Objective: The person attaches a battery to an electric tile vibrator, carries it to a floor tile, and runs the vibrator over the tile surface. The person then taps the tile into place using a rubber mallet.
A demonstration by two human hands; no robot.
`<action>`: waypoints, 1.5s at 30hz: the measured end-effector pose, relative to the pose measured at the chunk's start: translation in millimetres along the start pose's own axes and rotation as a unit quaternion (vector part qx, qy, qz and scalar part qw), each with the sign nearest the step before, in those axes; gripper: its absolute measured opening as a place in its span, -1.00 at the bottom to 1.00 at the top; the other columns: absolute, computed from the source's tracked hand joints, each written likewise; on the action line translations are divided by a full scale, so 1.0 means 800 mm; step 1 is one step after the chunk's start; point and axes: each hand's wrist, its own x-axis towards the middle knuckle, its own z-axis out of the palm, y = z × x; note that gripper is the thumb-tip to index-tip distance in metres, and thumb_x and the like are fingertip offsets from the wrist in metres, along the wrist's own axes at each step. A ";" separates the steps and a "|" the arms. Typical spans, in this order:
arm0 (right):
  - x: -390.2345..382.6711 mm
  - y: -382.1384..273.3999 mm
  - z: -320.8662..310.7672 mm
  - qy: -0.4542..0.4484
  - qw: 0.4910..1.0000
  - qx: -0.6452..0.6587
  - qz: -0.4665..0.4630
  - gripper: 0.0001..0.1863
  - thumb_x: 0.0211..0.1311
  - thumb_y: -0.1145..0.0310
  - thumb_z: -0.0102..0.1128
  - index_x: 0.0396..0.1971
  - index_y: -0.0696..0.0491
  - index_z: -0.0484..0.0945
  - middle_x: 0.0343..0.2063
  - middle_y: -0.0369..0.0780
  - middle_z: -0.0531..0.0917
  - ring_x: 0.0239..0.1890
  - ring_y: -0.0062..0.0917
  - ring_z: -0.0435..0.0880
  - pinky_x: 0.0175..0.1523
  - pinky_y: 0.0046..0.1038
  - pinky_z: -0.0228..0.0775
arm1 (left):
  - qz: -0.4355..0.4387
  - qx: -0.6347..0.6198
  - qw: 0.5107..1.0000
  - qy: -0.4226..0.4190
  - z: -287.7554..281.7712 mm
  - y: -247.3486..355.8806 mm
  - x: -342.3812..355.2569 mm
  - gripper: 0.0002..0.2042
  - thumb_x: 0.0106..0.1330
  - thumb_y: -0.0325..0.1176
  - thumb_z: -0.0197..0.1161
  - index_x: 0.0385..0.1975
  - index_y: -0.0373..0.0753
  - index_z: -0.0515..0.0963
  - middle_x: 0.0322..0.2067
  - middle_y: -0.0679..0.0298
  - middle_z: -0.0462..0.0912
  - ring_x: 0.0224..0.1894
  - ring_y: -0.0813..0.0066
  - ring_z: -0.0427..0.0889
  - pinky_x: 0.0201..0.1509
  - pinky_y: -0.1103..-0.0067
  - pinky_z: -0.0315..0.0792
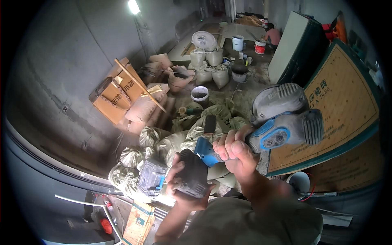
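My right hand is wrapped round the handle of a dusty blue-and-grey cordless power tool, raised in front of me on the right. A rounded housing and a ribbed grey motor end show on it; I cannot make out its exact kind. In my left hand is a dark battery pack, gripped from the side and below. The pack lies close to the blue foot of the tool's handle; whether they touch I cannot tell. Left of that hand sits a clear plastic case with a blue latch.
Pale sacks lie ahead, with a dark block and a bucket beyond. Cardboard and a wooden stick lean at left. A large boxed panel stands at right. Another person crouches far back.
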 end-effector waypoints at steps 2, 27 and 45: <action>-0.002 -0.002 0.001 0.031 0.999 -0.003 0.010 -0.85 0.31 0.45 0.10 -0.33 0.03 0.29 -0.54 -0.29 0.34 -0.52 -0.51 0.29 -0.34 -0.43 0.21 | -0.004 0.025 0.999 -0.038 -0.004 0.001 0.007 0.08 -0.20 -0.35 0.66 0.27 -0.09 -0.08 0.19 -0.09 0.18 0.36 -0.29 0.15 0.43 -0.12 0.03; 0.002 0.040 -0.027 0.064 0.997 -0.011 0.048 -0.91 0.41 0.37 -0.06 -0.34 -0.06 0.28 -0.54 -0.38 0.36 -0.47 -0.57 0.40 -0.17 -0.36 0.22 | -0.070 0.050 0.994 -0.072 -0.011 -0.021 0.021 0.07 -0.10 -0.53 0.52 0.35 -0.23 -0.19 0.27 -0.10 0.08 0.38 -0.19 0.11 0.45 0.05 -0.01; -0.006 0.050 -0.025 0.137 0.987 0.000 0.078 -0.95 0.35 0.40 -0.06 -0.35 -0.05 0.31 -0.55 -0.37 0.37 -0.47 -0.56 0.39 -0.18 -0.36 0.22 | -0.127 0.062 0.987 -0.069 -0.013 -0.014 0.016 0.06 -0.11 -0.53 0.56 0.32 -0.27 -0.15 0.28 -0.10 0.06 0.34 -0.07 0.19 0.42 0.14 0.06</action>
